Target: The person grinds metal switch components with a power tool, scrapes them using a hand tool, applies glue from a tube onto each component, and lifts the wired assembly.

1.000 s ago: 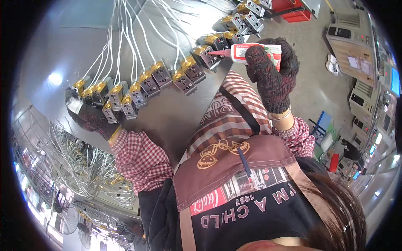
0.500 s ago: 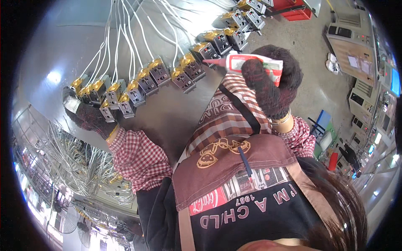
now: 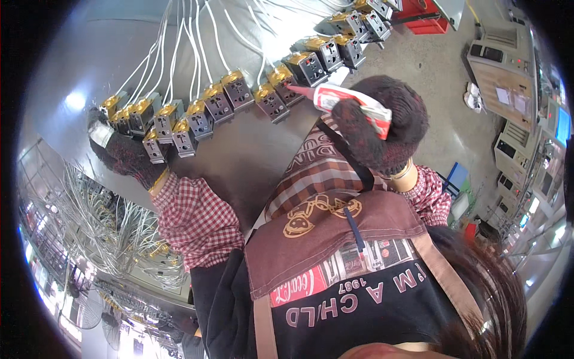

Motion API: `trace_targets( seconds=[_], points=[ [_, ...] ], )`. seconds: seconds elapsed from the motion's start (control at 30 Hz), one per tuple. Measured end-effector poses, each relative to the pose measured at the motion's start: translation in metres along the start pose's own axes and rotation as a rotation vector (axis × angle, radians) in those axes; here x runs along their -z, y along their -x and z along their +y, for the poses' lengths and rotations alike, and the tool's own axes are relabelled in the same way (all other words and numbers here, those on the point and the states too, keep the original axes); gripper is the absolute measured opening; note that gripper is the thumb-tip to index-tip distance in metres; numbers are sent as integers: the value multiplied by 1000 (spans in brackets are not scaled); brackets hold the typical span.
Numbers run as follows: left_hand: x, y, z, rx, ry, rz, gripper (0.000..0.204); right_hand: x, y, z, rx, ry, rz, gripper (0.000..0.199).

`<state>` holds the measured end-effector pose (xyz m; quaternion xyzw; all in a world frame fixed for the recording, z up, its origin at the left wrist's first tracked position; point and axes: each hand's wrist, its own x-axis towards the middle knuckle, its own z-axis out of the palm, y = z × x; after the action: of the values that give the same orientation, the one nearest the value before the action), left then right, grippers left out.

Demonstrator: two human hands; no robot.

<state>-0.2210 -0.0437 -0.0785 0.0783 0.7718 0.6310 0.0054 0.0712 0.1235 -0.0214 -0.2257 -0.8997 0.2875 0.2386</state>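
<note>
My right hand (image 3: 382,122), in a dark knitted glove, is closed around a small red-and-white squeeze bottle (image 3: 353,102). The bottle's pointed pink nozzle aims left, its tip at a metal block (image 3: 284,87) with a gold-coloured top. This block is one of a slanting row of similar dark-faced metal blocks, with white wires running from their backs. At the row's left end, my gloved left hand (image 3: 122,149) rests against the blocks (image 3: 154,146). White tape wraps one stretched finger; the other fingers are partly hidden behind the blocks.
The blocks stand along the edge of a shiny metal tabletop (image 3: 239,149). A tangle of white wires (image 3: 113,233) lies to the lower left. Red bins (image 3: 424,18) stand at the upper right; grey machines (image 3: 502,72) line the floor on the right.
My right hand has moved slightly left with the squeeze bottle, bringing its nozzle tip closer to the block, and the bottle tilts more. My left hand stays by the row's left end.
</note>
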Motion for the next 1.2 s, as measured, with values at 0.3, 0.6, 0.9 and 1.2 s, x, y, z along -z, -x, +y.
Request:
trace_targets(
  seconds=[0.3,0.6,0.9,1.2],
  points=[
    [-2,-3,-6,-97,-56,67,56,-4,0,-3,121,33,-23,39],
    [-2,-3,-16,-85,54,68,50,-16,1,0,198,67,-13,39],
    [-4,-1,-21,-155,72,89,42,-15,-7,-4,207,57,-23,39],
    [-9,4,-13,-145,33,120,44,-31,-14,2,224,67,-1,40]
  ],
)
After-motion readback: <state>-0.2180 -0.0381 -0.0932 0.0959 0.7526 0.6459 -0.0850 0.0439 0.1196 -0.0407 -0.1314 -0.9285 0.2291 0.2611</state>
